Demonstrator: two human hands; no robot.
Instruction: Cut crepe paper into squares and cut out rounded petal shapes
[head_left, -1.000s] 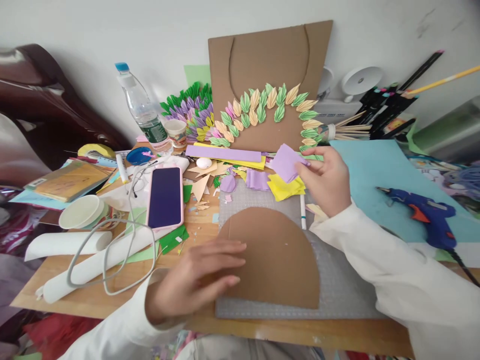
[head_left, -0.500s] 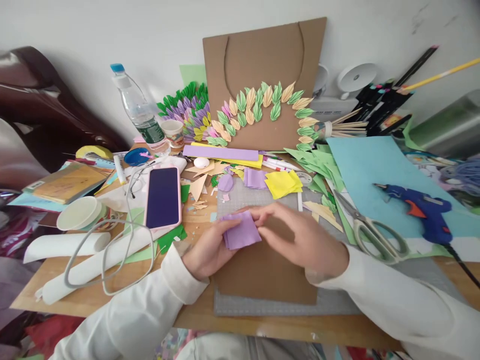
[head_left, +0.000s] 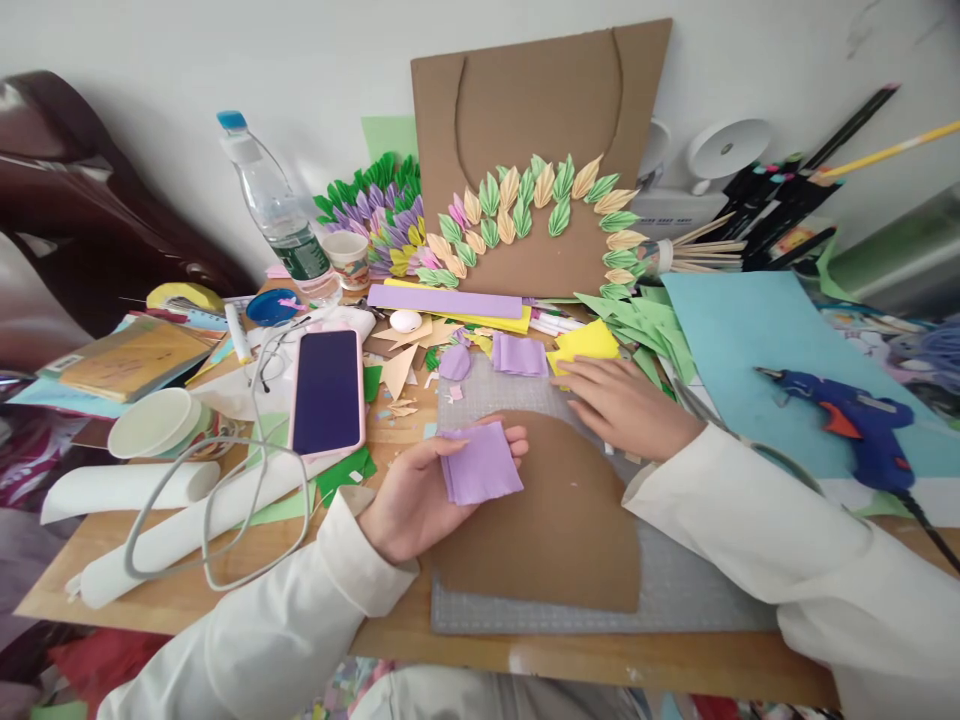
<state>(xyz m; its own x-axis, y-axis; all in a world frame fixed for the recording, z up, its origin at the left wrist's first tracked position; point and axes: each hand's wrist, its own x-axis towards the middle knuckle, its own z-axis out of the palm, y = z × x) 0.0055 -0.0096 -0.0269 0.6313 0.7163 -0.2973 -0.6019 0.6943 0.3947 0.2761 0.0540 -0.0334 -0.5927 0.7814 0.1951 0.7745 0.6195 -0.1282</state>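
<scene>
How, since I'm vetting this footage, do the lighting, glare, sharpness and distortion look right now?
Head view: soft, fairly even light; head view: highlights on the dark glossy furniture; head view: the purple paper in the left hand reasonably sharp; head view: wide-angle stretching toward the borders, with the cylinder at far right looking smeared.

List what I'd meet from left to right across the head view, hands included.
Bowl → phone → left hand holding purple paper → right hand at the yellow paper → glue gun.
</scene>
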